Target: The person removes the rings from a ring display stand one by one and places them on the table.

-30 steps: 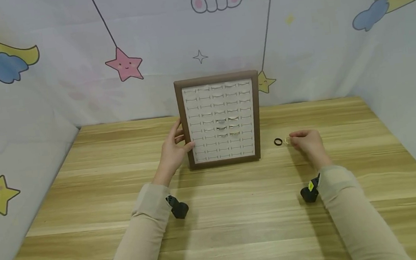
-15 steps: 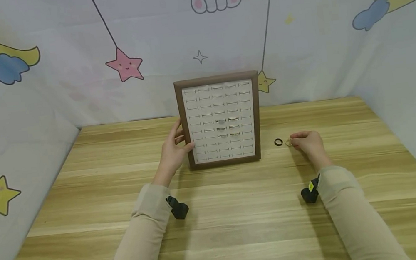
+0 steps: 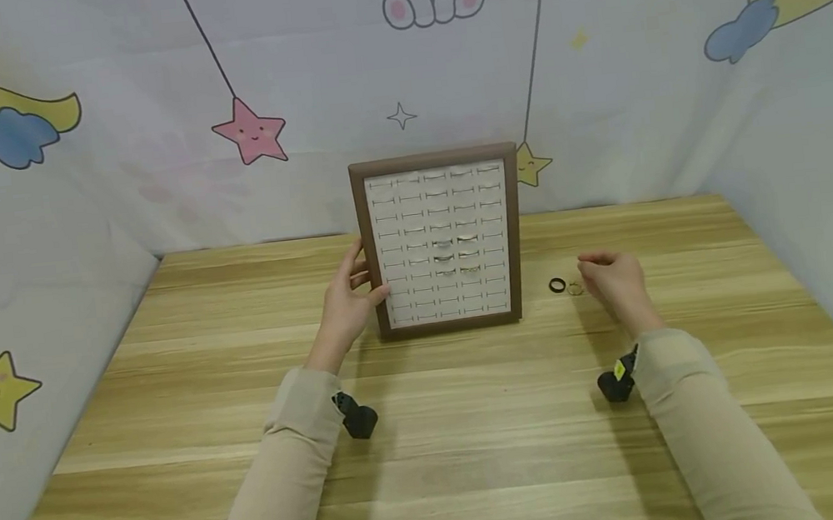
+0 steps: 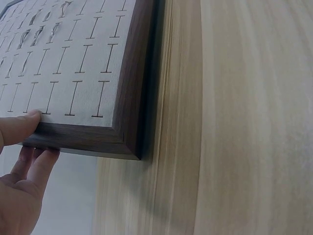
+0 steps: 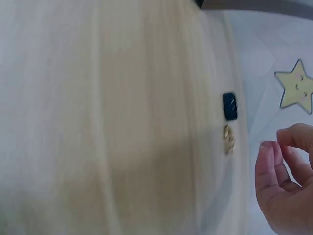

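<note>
A brown-framed ring display board [image 3: 421,305] with a white slotted panel stands on the table. My left hand [image 3: 343,310] grips its left side, thumb on the front; in the left wrist view, the hand's fingers [image 4: 41,169] lie behind the edge. Several rings [image 3: 444,258] sit in slots in the middle of the panel. Right of the board, a black ring [image 3: 557,285] and a gold ring [image 3: 575,288] lie side by side on the table. My right hand [image 3: 617,284] hovers just beside the gold ring, thumb and fingertips close together, with nothing visible between them.
The wood-grain table [image 3: 509,435] runs back to a white cloth backdrop [image 3: 308,69] printed with stars and moons. More cloth hangs at both sides. A small black camera [image 3: 358,416] is strapped at the left wrist, another camera [image 3: 615,385] at the right.
My right hand has let go of the gold ring, which now lies next to the black one, and its fingertips have lifted slightly. The left hand and the board have stayed in place.
</note>
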Motion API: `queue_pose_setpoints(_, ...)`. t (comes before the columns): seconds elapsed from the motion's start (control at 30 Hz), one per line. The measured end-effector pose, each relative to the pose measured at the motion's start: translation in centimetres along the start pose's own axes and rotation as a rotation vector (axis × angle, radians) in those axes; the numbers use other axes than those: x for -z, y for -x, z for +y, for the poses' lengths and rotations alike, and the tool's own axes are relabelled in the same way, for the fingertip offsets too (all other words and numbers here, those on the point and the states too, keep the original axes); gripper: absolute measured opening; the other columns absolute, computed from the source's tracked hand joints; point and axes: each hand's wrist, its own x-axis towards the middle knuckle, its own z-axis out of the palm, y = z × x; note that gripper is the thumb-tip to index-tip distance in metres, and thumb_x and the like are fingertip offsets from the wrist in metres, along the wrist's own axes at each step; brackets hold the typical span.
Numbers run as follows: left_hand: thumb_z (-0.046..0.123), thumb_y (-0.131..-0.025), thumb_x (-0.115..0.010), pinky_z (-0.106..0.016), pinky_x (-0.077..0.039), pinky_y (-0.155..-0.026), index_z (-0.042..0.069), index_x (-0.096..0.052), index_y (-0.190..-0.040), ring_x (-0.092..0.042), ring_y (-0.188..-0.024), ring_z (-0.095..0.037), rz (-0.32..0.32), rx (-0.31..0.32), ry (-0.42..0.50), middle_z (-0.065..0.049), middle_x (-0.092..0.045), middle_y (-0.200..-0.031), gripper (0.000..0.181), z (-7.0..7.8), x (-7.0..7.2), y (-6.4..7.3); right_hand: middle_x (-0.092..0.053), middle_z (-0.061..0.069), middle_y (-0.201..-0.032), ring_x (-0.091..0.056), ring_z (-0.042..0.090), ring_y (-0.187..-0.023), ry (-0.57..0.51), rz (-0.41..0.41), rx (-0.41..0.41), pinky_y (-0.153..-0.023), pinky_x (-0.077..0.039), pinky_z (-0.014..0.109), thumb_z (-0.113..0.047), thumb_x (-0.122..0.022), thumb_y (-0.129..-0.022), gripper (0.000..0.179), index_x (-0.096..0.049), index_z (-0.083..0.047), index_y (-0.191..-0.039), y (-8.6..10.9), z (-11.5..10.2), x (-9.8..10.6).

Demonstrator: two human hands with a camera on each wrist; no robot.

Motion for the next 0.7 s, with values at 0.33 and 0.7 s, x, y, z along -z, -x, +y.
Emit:
queue_pose_setpoints(0.33, -0.002, -0.088, -0.064, -0.045, -0.047, -0.104, 0.025, -0.021, -0.153, -0.046, -0.132, -0.032, 0.003, -0.013, 0.014, -0.016, -0.045, -0.142, 0.083, -0.1, 0.1, 0.1, -0.058, -0.001, -0.105, -0.056, -0.002, -0.083, -0.045, 0.094, 0.249, -0.079, -0.053, 0.016, -0.021, -0.053, -0.096, 0.034, -0.06, 0.0, -0.123, 1.5, -4.4, -2.3)
queue_pose_setpoints(0.7, -0.003, -0.088, -0.063, -0.045, -0.047, -0.104, 0.025, -0.02, -0.153, -0.046, -0.132, -0.032, -0.004, -0.016, 0.018, -0.016, -0.044, -0.143, 0.084, 0.0, 0.0, 0.1, -0.067, 0.017, -0.108, -0.059, 0.012, -0.09, 0.041, 0.025, 0.461, -0.072, -0.047, 0.009, -0.013, -0.059, -0.093, 0.023, -0.066, 0.0, -0.111, 3.5, -7.2, -6.0)
